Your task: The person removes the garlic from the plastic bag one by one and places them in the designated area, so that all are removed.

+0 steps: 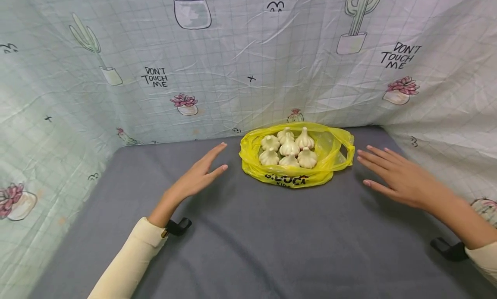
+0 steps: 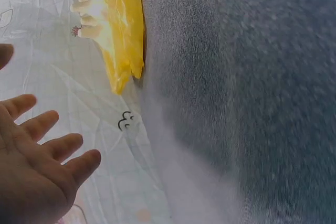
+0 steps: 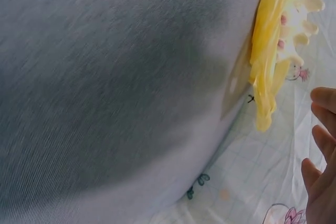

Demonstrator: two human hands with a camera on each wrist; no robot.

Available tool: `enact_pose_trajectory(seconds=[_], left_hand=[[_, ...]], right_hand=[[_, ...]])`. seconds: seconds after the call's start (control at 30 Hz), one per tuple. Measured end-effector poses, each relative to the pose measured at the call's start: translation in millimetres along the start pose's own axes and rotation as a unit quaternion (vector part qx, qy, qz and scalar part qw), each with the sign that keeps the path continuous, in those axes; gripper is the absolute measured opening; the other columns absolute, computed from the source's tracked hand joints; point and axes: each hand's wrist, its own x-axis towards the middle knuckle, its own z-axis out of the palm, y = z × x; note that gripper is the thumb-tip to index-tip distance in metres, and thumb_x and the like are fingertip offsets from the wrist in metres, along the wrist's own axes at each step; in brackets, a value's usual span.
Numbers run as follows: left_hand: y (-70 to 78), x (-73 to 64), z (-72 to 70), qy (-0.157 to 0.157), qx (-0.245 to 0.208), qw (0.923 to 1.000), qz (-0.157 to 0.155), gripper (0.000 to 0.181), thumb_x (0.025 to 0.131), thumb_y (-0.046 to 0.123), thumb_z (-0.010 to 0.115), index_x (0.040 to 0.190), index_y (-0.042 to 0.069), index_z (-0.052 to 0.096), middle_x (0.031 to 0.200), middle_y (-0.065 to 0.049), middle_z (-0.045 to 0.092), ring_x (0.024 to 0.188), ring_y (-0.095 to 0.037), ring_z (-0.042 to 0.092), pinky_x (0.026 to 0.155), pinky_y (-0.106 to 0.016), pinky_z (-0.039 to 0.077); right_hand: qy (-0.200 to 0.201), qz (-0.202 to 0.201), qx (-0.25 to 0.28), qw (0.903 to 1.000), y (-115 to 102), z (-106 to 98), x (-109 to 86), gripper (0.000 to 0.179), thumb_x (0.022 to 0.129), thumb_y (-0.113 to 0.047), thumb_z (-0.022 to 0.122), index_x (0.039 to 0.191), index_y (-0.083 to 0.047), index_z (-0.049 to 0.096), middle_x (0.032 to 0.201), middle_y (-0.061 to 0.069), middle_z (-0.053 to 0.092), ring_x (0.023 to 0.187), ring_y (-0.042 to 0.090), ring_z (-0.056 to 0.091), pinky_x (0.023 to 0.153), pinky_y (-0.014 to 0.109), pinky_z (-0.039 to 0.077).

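Observation:
Several white garlic bulbs [image 1: 289,146] sit grouped inside a yellow plastic bag [image 1: 248,171] with its mouth spread wide and dark print on its front. To the bag's left, my left hand [image 1: 196,176] hovers over the table with straight fingers, holding nothing. My right hand [image 1: 404,180] is on the other side, fingers extended and spread, near the bag's looped handle [image 1: 349,148] but apart from it. In the left wrist view the left hand [image 2: 39,166] faces the bag [image 2: 123,30] palm up to the camera. The right wrist view shows the fingers [image 3: 325,142] below the bag [image 3: 268,51].
A grey cloth [image 1: 248,238] covers the table. Behind and along both sides hangs a pale curtain [image 1: 233,53] printed with cacti and lettering; the bag lies close to its back panel. Black wrist straps [image 1: 178,226] stick out beneath both forearms.

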Motion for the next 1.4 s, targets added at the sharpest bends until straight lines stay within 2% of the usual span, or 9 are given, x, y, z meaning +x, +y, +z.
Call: enact_pose_trajectory(seconds=[0.2,0.3,0.43,0.57,0.73,1.07,1.27,1.4], left_hand=[[-2.2,10.8,7.7,0.004,-0.005,0.9999,0.01,0.065,0.104,0.038,0.058,0.161,0.025,0.03,0.169,0.004,0.02,0.155,-0.023,0.02,0.12,-0.058,0.025],[-3.0,14.8,10.6,0.008,-0.008,0.9998,0.015,0.06,0.104,0.032,0.06,0.158,0.02,0.037,0.167,-0.001,0.027,0.153,-0.026,0.024,0.118,-0.059,0.028],[-4.0,21.5,12.3,0.015,-0.019,0.9994,0.024,0.053,0.104,0.025,0.063,0.153,0.015,0.046,0.163,-0.008,0.035,0.148,-0.032,0.035,0.114,-0.059,0.037],[-2.2,29.6,13.5,0.02,-0.047,0.9984,0.021,0.052,0.103,0.023,0.064,0.151,0.012,0.048,0.159,-0.01,0.04,0.142,-0.036,0.043,0.111,-0.058,0.04],[2.2,40.0,15.8,0.024,-0.069,0.9973,0.009,0.052,0.103,0.024,0.065,0.151,0.012,0.048,0.157,-0.009,0.043,0.139,-0.039,0.047,0.111,-0.06,0.04],[4.4,57.2,23.4,0.037,-0.079,0.996,-0.02,0.054,0.102,0.023,0.065,0.152,0.01,0.047,0.157,-0.009,0.043,0.14,-0.042,0.045,0.112,-0.061,0.038],[4.3,63.7,26.8,0.039,-0.086,0.9954,-0.012,0.053,0.103,0.027,0.064,0.151,0.013,0.048,0.156,-0.009,0.044,0.14,-0.041,0.044,0.112,-0.06,0.039],[6.0,69.1,27.0,0.044,-0.084,0.9954,-0.004,0.053,0.103,0.029,0.064,0.151,0.013,0.048,0.157,-0.008,0.044,0.14,-0.041,0.045,0.112,-0.059,0.039]], right_hand=[[0.025,-0.022,0.007,0.9994,-3.5,5.8,12.8,0.058,0.092,-0.032,0.075,0.141,-0.007,0.06,0.149,0.015,0.052,0.145,0.034,0.038,0.126,0.032,0.007],[0.03,-0.024,0.009,0.9992,-6.6,10.0,15.9,0.051,0.092,-0.031,0.075,0.137,-0.01,0.064,0.145,0.014,0.056,0.136,0.037,0.047,0.126,0.034,0.015],[0.034,-0.003,0.019,0.9992,-8.5,14.5,17.3,0.051,0.089,-0.027,0.078,0.136,-0.012,0.065,0.143,0.011,0.059,0.133,0.037,0.05,0.116,0.045,0.033],[0.027,0.022,0.037,0.9987,-5.0,18.1,19.4,0.051,0.09,-0.026,0.077,0.137,-0.012,0.064,0.141,0.012,0.06,0.133,0.039,0.049,0.103,0.057,0.04],[0.019,0.054,0.065,0.9962,1.7,19.8,24.7,0.05,0.094,-0.027,0.073,0.14,-0.011,0.062,0.141,0.016,0.059,0.133,0.044,0.045,0.102,0.064,0.039],[-0.002,0.103,0.128,0.9864,12.2,25.1,39.5,0.049,0.1,-0.028,0.067,0.144,-0.01,0.058,0.148,0.021,0.05,0.136,0.048,0.042,0.108,0.067,0.031],[0.003,0.096,0.151,0.9838,21.7,28.4,53.9,0.05,0.102,-0.027,0.063,0.145,-0.003,0.054,0.147,0.026,0.049,0.134,0.05,0.042,0.106,0.067,0.032],[-0.01,0.118,0.176,0.9773,29.1,28.3,63.4,0.054,0.102,-0.028,0.063,0.148,-0.003,0.05,0.15,0.028,0.044,0.136,0.051,0.04,0.109,0.068,0.03]])
